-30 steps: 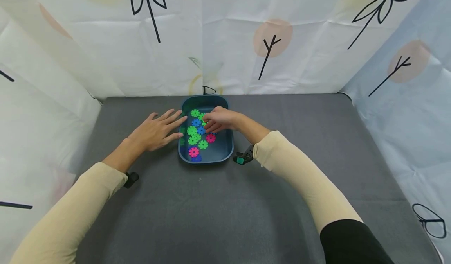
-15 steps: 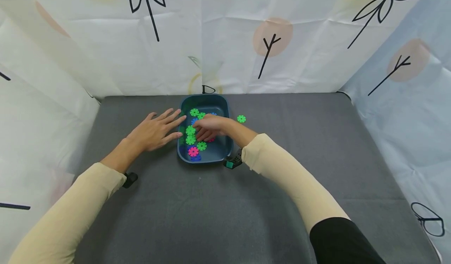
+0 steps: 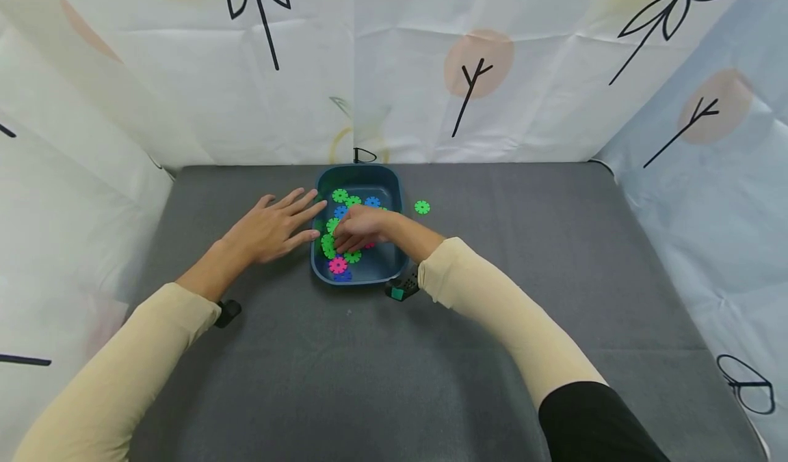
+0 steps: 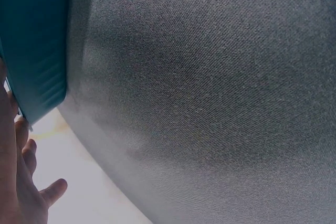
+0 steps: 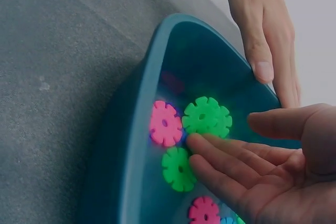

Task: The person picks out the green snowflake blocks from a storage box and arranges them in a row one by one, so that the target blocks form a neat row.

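Observation:
A dark blue-green plastic basin (image 3: 384,270) holds several notched snowflake building discs in green, blue and pink. My left hand (image 3: 271,229) lies with spread fingers at the basin's left rim; its fingertips touch that rim in the right wrist view. Inside the basin, my right hand (image 3: 363,228) has its fingers extended among the discs. The right wrist view shows its fingertips beside a green disc (image 5: 178,169) and close to overlapping green discs (image 5: 205,116), the thumb standing apart. A pink disc (image 5: 166,123) lies near the basin wall. Some discs are hidden under the right hand.
One green disc (image 3: 422,207) lies on the grey cloth-covered table (image 3: 345,380), right of the basin. A pale printed curtain (image 3: 400,72) surrounds the back and sides. Each wrist wears a black camera band.
My right hand has moved left and nearer within the basin, and some green discs have shifted left. The green disc on the table has come into view. My left hand stays put.

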